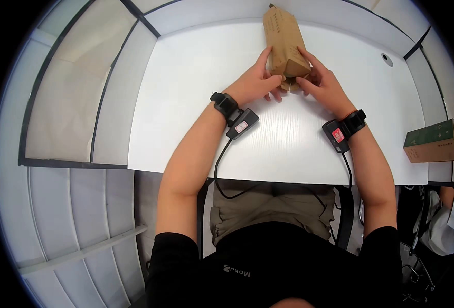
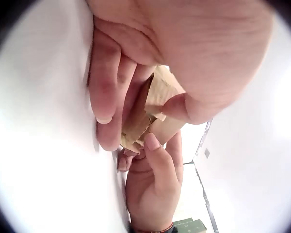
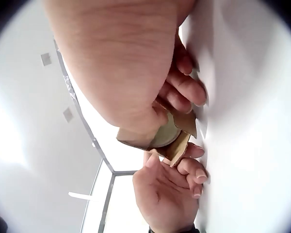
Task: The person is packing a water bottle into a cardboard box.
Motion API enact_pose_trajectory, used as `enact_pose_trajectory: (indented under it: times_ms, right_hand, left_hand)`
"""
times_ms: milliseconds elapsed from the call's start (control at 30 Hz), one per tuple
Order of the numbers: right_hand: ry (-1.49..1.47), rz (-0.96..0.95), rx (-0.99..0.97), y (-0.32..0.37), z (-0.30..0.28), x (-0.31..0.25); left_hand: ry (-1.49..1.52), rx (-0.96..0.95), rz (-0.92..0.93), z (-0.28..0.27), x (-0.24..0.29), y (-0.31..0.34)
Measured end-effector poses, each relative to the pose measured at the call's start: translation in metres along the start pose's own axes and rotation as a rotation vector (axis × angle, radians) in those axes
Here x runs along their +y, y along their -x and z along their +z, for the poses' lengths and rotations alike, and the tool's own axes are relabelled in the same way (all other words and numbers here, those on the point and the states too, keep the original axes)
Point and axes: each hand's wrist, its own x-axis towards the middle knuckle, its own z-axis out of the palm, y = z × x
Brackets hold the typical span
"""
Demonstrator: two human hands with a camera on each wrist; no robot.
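A long brown cardboard box (image 1: 283, 38) with dark printing lies on the table, its near end toward me. That end is unfolded, with loose flaps (image 3: 179, 148) sticking out. Through the opening, the right wrist view shows a rounded greenish-grey surface (image 3: 167, 133) inside. My left hand (image 1: 255, 82) grips the box from the left, thumb bent at a flap (image 2: 160, 94) and index finger along the side. From the right, my right hand (image 1: 325, 88) holds the same end, thumb at the opening. The lower fingers of both hands curl near the tabletop, partly hidden under the box.
The white table (image 1: 288, 138) has low partition walls (image 1: 206, 13) at its back and sides. A green and brown box (image 1: 432, 141) stands at the right edge. Cables (image 1: 216, 174) run from both wrist cameras over the front edge. A round grommet (image 1: 386, 59) sits back right.
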Motion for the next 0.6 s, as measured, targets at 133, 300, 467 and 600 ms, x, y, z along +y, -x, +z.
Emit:
enact_pose_trajectory:
  times_ms: [133, 300, 467, 600]
  right_hand:
    - [0.037, -0.033, 0.018, -0.001, 0.0, 0.001]
    - [0.059, 0.013, 0.027, -0.003, -0.001, 0.002]
    - [0.009, 0.013, 0.044, -0.003, 0.0, 0.004]
    - [0.026, 0.007, 0.046, -0.003, -0.001, 0.005]
  left_hand:
    - [-0.076, 0.037, -0.004, 0.004, 0.005, 0.001]
    - [-0.297, 0.101, 0.042, 0.008, -0.008, -0.01]
    - [-0.532, 0.189, 0.187, 0.009, -0.022, -0.016]
    - [-0.143, 0.009, 0.008, 0.003, 0.006, 0.004]
